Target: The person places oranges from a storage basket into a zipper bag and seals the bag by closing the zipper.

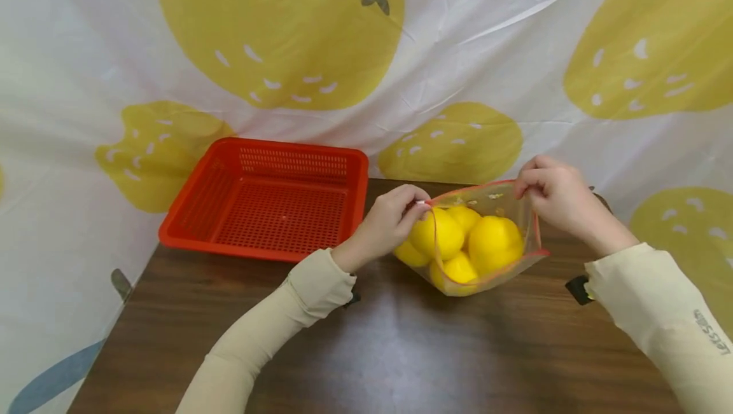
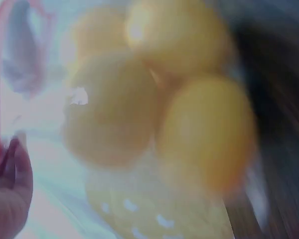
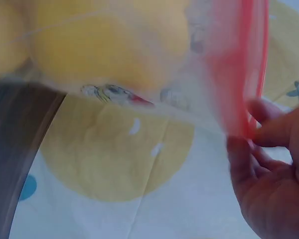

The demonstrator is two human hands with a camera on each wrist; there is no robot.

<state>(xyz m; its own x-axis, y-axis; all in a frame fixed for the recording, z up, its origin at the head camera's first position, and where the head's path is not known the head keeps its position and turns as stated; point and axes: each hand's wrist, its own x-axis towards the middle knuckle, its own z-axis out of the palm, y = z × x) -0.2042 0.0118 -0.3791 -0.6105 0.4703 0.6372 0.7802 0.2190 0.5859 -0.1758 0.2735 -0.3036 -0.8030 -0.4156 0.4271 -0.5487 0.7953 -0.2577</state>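
Note:
A clear zip bag (image 1: pixel 529 261) with a red-edged mouth hangs between both hands, its mouth spread apart. Inside it sit several smooth, yellow, fruit-like rounded objects (image 1: pixel 495 245), which also fill much of the left wrist view, blurred. My left hand (image 1: pixel 389 220) pinches the bag's rim at its left end, by a small white tab. On the opposite side, my right hand (image 1: pixel 564 201) grips the rim between thumb and fingers. The right wrist view shows the right hand (image 3: pixel 274 169) pinching the red strip, with printed pictures on the bag's clear side.
A red plastic basket (image 1: pixel 280 217) with slotted walls and a mesh floor stands left of the bag, at the back of the dark wooden table (image 1: pixel 389 350). Behind the table hangs a white cloth (image 1: pixel 475 32) printed with large yellow fruits.

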